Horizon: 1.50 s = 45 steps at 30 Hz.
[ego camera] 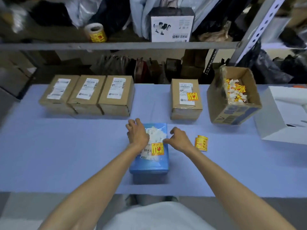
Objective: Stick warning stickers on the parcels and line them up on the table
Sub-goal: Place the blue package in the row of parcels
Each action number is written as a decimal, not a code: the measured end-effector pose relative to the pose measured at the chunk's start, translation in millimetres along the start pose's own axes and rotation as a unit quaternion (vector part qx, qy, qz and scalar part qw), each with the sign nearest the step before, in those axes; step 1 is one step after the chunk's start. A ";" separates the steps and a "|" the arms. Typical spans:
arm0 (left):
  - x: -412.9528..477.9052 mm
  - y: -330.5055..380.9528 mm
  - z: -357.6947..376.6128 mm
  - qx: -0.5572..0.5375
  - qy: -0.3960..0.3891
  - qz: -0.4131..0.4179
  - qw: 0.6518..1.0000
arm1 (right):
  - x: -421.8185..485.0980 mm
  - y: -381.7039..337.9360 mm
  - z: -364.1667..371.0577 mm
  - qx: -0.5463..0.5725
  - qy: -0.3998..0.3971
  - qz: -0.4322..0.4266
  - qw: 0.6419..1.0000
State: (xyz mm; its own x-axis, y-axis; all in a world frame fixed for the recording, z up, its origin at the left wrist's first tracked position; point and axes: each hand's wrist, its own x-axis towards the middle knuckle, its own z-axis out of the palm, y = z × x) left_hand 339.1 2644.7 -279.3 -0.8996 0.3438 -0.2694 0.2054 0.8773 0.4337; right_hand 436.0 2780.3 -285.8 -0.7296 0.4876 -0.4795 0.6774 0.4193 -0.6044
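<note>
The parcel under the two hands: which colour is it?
The parcel is blue; head view.
</note>
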 end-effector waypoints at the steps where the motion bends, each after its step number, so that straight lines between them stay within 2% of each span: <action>1: -6.2 -13.1 1.9 -0.032 -0.019 -0.051 0.998 | -4.4 1.8 11.8 0.018 -0.014 0.014 1.000; 3: -13.9 -37.4 6.3 -0.116 -0.069 -0.108 0.985 | -12.3 6.2 28.9 0.072 -0.007 0.046 0.996; 8: -27.1 -64.2 4.1 -0.272 -0.102 -0.108 0.951 | -24.6 8.1 44.7 0.133 0.071 0.042 0.988; 11: -28.5 -67.7 1.7 -0.301 -0.105 -0.102 0.942 | -29.2 4.3 46.6 0.182 0.087 0.043 0.978; 14: -18.1 -65.4 -5.9 -0.322 -0.082 -0.091 0.939 | -27.6 -3.4 43.6 0.255 0.061 0.024 0.965; 19: 15.2 -45.5 -26.1 -0.321 -0.070 -0.063 0.942 | -6.1 -25.4 30.2 0.279 0.077 -0.002 0.957; 25: 64.9 -20.7 -44.1 -0.361 -0.089 -0.038 0.928 | 31.3 -59.3 -1.1 0.266 0.067 -0.036 0.961; 30: 109.9 0.5 -46.8 -0.370 -0.092 -0.017 0.924 | 80.2 -79.9 -23.6 0.188 0.089 -0.033 0.978; 36: 156.8 9.0 -38.0 -0.307 -0.089 -0.018 0.947 | 115.7 -96.7 -30.9 0.137 0.111 -0.006 0.984; 45: 179.9 3.5 -12.7 -0.251 -0.125 -0.022 0.960 | 132.0 -96.8 -19.2 0.068 0.134 0.017 0.988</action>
State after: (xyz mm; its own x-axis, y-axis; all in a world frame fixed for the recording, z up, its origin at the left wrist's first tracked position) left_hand 173.1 2705.4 -315.3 -0.7701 0.4339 -0.4676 -0.0993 0.6426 0.7597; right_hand 276.0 2818.8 -278.3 -0.6423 0.6935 -0.3262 0.6695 0.3005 -0.6793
